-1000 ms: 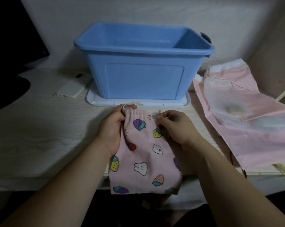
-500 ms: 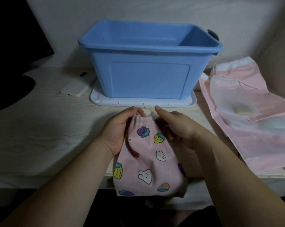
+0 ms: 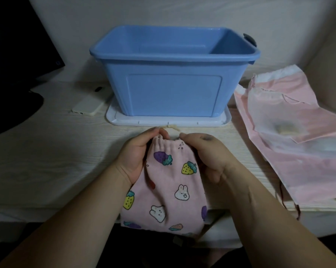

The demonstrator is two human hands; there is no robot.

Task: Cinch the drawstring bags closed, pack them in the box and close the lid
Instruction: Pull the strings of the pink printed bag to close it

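Pouch point(image 3: 169, 182), pink with strawberries and rabbits, lies lower centre, its bottom hanging off the table point(image 3: 57, 161) into shadow. Left hand point(image 3: 136, 157) and right hand point(image 3: 205, 157) both grip its gathered mouth, their fingertips partly hidden behind the cloth. Blue box point(image 3: 173, 93) stands just behind. The mouth is narrower than a second ago.

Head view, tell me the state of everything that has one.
Printed bag, mouth gathered, outside the box.
Left hand, grips the bag's mouth.
Right hand, grips the bag's mouth.
Blue box, open, upright.
White lid, off, under the box.
Pink bags, flat, unpacked.
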